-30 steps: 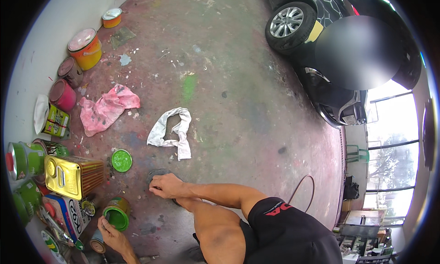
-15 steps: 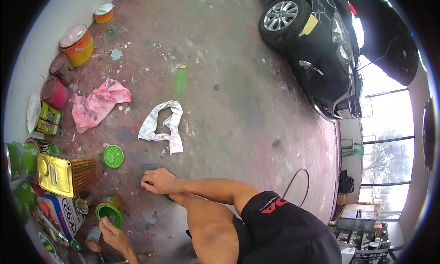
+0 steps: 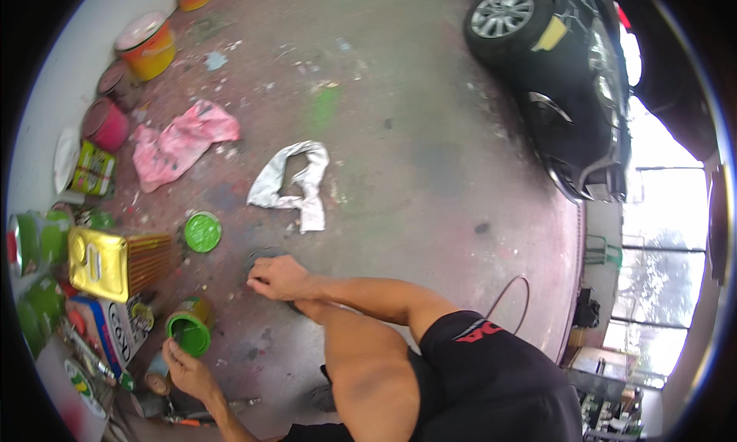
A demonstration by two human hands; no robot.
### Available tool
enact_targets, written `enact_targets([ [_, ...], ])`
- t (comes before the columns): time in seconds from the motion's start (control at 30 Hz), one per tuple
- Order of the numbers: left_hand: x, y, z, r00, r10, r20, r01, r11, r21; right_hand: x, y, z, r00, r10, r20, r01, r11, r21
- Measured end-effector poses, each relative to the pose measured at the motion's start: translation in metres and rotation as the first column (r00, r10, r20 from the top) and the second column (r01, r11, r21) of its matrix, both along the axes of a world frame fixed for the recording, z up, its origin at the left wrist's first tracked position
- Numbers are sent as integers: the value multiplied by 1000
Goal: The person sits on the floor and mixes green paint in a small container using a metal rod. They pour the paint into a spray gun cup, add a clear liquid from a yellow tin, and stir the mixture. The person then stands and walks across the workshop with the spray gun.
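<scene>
My left hand is at the rim of an open can of green paint, its fingertips pinched together at the edge of the opening. Whatever is between those fingers is too small or hidden to make out. Wet green paint shows inside the can. My right hand rests low beside my bent leg, over a dark shoe, with the fingers curled and nothing visible in them. A green-coated round lid lies on the floor a little beyond both hands.
A gold rectangular tin, green cans and a blue-and-white box crowd the left. Paint buckets line the wall. A pink rag and a white cloth lie on the floor. A black car stands far right.
The whole view has shifted, so floor things appear higher and farther right. My left fingertips have moved slightly toward the left edge of the paint can's opening. My right hand stays by the shoe.
</scene>
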State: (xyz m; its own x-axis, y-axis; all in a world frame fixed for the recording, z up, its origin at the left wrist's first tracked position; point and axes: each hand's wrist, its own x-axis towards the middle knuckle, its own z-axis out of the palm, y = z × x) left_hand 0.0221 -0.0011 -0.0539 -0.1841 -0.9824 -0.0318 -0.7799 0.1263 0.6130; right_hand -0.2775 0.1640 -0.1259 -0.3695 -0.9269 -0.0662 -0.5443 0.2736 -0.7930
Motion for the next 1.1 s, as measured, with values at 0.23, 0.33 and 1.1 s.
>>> enact_targets([
  [0.23,-24,11,31,969,73,-234,-41,989,140,3,-9,15,999,-25,20,25,1000,-16],
  [0.33,-10,5,21,1000,-1,10,3,990,-138,8,-15,24,998,-30,46,31,999,-24],
  [1.1,-11,12,15,999,-41,-8,42,985,168,-3,-5,11,999,32,5,-32,997,64],
])
